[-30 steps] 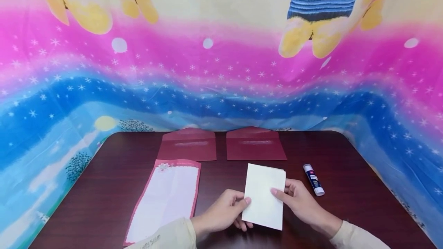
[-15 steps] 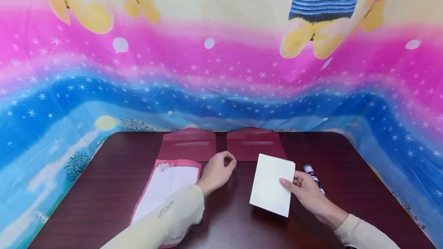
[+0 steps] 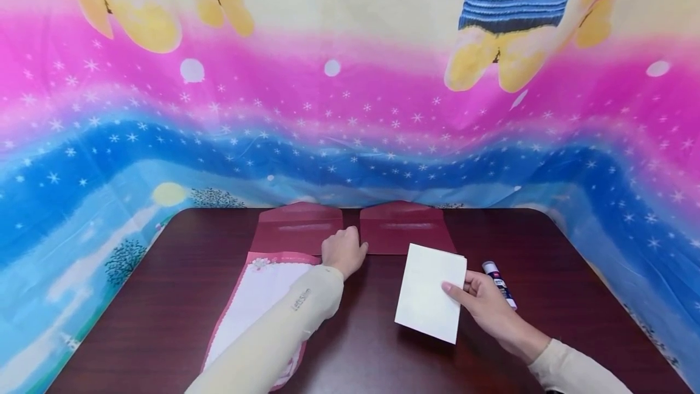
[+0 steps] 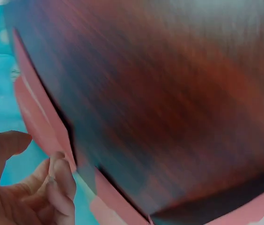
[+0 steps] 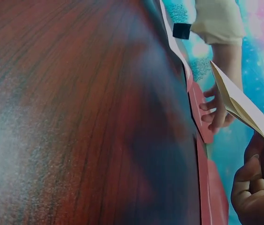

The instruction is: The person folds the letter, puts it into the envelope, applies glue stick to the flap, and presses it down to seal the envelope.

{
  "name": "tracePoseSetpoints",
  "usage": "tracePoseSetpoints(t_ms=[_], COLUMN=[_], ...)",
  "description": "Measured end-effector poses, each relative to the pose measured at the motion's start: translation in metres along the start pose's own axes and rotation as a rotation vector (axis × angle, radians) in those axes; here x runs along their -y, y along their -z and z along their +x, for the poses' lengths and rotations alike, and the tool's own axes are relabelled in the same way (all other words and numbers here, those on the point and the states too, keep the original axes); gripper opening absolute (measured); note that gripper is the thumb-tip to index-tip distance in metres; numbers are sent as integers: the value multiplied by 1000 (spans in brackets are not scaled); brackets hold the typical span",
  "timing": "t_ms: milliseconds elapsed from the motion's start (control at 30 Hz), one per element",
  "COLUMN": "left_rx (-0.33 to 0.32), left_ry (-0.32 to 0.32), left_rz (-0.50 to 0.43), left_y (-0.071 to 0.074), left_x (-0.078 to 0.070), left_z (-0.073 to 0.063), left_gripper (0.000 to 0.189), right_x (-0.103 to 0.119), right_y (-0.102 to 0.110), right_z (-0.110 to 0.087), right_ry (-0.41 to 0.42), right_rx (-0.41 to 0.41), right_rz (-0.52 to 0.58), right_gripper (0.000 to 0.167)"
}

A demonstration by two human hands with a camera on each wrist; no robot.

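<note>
My right hand (image 3: pixel 487 306) pinches a folded cream-white sheet of paper (image 3: pixel 426 290) by its right edge, thumb on top. The sheet is held up above the table, and its folded layers show edge-on in the right wrist view (image 5: pixel 249 110). My left hand (image 3: pixel 344 251) reaches over the gap between two dark red envelopes, the left one (image 3: pixel 292 236) and the right one (image 3: pixel 407 236). Both lie with flaps raised toward the back. In the left wrist view the left hand's fingers (image 4: pixel 59 183) are loosely bent, thumb apart, holding nothing. Whether it touches an envelope, I cannot tell.
A red-bordered letter sheet (image 3: pixel 257 303) with a flower print lies on the left, partly under my left sleeve (image 3: pixel 273 333). A glue stick (image 3: pixel 499 284) lies beyond my right hand. The dark wood table (image 3: pixel 547 272) meets a printed cloth (image 3: pixel 350 108) behind.
My left hand has let go of the folded paper and moved forward to the envelopes. My right hand has lifted the paper slightly up and right, then held it still.
</note>
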State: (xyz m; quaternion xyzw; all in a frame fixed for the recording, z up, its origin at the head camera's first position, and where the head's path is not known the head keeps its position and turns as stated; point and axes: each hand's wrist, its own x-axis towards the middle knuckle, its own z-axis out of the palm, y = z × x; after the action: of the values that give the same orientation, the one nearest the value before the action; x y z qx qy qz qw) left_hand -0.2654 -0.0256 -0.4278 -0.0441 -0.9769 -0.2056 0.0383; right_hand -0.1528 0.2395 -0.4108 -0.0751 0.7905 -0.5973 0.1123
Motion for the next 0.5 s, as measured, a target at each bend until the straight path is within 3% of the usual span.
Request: tracePoseSetpoints(t_ms=[167, 500], left_rx=[-22, 46], left_ry=[3, 92], left_rz=[119, 218], left_y=[-10, -24], left_x=[-5, -16], left_z=[10, 17], left_gripper=[32, 45], right_x=[3, 2], right_y=[0, 1], right_z=[0, 2], right_ry=[20, -4], right_rx=[13, -11], right_rz=[-10, -27], right_gripper=[50, 50])
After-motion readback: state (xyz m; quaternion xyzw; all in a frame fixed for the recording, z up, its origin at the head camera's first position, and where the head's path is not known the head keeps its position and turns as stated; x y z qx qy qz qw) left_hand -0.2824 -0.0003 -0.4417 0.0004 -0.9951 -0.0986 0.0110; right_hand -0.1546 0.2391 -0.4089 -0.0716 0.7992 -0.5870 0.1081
